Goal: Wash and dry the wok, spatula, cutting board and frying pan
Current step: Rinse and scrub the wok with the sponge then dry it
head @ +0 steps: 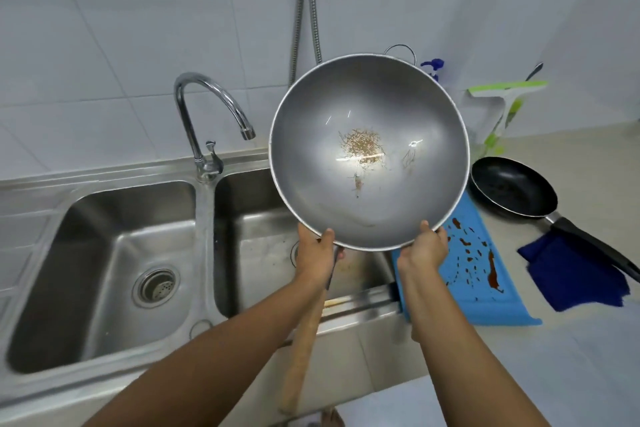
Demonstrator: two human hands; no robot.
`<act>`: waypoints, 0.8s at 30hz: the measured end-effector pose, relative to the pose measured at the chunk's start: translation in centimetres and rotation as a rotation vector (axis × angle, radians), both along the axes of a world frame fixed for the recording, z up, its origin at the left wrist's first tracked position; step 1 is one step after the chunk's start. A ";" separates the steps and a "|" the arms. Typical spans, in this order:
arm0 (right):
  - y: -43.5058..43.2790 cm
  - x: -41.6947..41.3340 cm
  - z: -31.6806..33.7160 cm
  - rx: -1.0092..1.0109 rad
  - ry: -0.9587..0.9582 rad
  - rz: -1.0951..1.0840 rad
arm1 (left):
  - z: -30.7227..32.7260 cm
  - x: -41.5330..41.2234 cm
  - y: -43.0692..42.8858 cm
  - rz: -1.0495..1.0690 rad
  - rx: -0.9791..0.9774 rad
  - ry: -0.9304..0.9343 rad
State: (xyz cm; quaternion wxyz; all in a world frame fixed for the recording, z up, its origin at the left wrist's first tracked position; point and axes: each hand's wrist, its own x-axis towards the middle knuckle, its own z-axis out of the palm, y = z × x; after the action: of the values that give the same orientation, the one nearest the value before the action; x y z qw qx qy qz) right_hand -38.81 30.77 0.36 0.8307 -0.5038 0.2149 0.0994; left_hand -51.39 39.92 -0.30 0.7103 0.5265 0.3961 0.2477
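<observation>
Steel wok (369, 152), tilted with its inside facing the camera, is held up over the right basin of the double sink (204, 218), with a patch of brown residue at its middle. Left hand (317, 253) and right hand (424, 251) pinch the near rim, each thumb hooked over the edge and the fingers hidden behind the metal. Its wooden handle (299, 350) runs down beneath the left forearm. On the counter to the right lies a blue cutting board (478, 274) smeared with dark brown stains, one end over the sink's edge. A black frying pan (512, 189) sits just beyond it, its handle crossing a blue cloth (575, 274). The tap (207, 121) curves over the divider
</observation>
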 end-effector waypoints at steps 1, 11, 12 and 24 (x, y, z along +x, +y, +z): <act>0.1 0.2 -0.3 0.049 0.021 0.037 | 0.3 -0.1 0.0 0.019 0.069 0.032; 2.8 2.8 -3.1 0.006 0.126 0.454 | 3.3 -4.0 4.9 0.070 0.473 0.294; 3.1 3.4 -3.0 -0.007 0.109 0.469 | 3.8 -4.7 5.4 0.088 0.525 0.326; 8.3 5.7 -2.4 -0.332 -0.238 0.504 | 9.1 -11.0 10.2 0.134 0.982 0.771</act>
State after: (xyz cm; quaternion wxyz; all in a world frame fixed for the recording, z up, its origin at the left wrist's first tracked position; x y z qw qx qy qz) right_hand -33.09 39.11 -2.06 0.7059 -0.6778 -0.0021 0.2057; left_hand -62.42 50.10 8.79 0.1747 0.8168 0.4960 0.2374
